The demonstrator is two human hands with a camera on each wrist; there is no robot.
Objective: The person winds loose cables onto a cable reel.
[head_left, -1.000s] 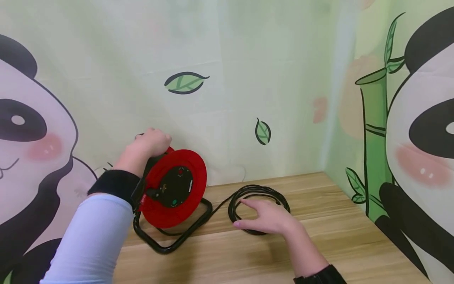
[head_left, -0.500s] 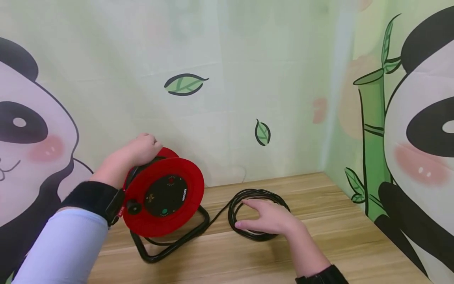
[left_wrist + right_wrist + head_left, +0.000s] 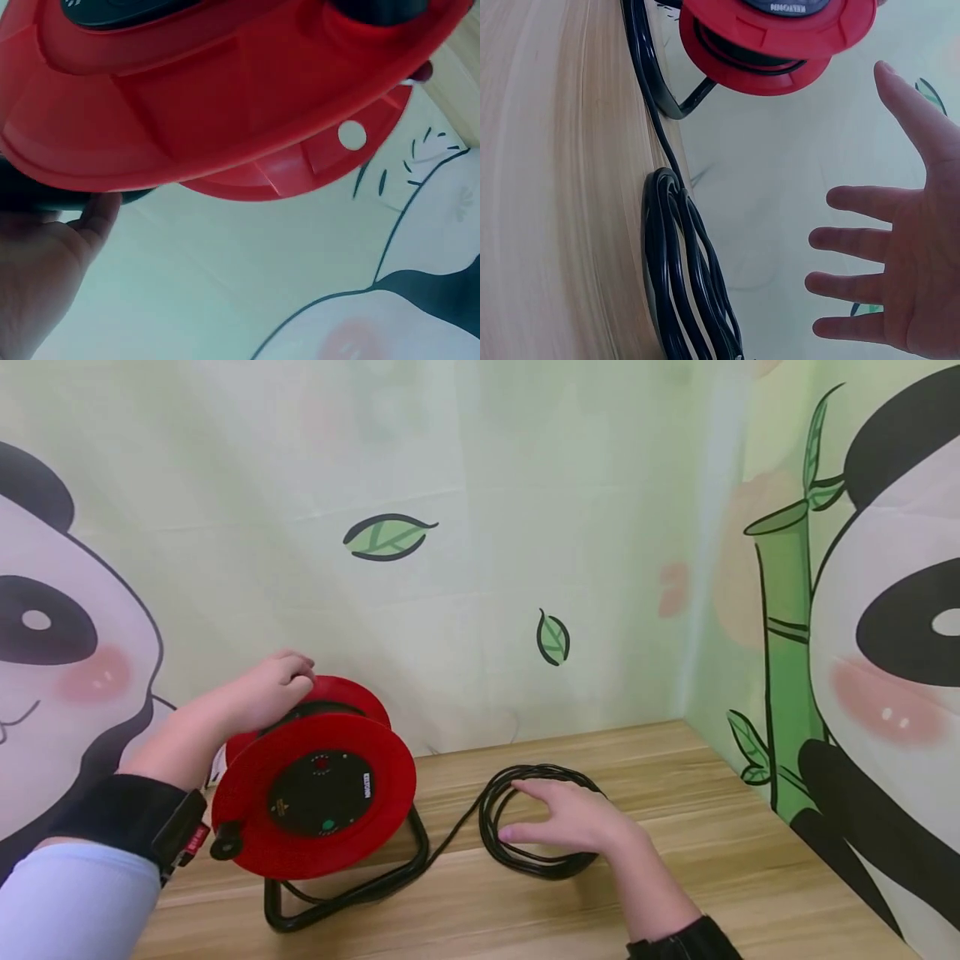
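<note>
In the head view, a red cable reel point(image 3: 318, 793) with a black centre panel stands on its black tubular frame point(image 3: 367, 890), tilted back toward the left. My left hand point(image 3: 262, 697) grips the black bar at its top. The left wrist view has the thumb of that hand point(image 3: 45, 262) against the bar, beneath the red rim point(image 3: 187, 112). A black cable runs from the reel to a loose coil point(image 3: 551, 772) on the table. Over this coil my right hand point(image 3: 577, 818) hovers, fingers spread and holding nothing; the right wrist view shows its palm point(image 3: 922, 270) apart from the coil point(image 3: 686, 270).
The wooden table point(image 3: 720, 877) extends to the right of the coil and in front of it. Behind stands a pale green backdrop point(image 3: 465, 635) printed with pandas, leaves and bamboo. The reel's small black crank knob point(image 3: 227, 841) sticks out at its lower left.
My left hand has moved left and toward me with the reel, whose face has turned to point more upward. The right hand stays nearly still over the coil.
</note>
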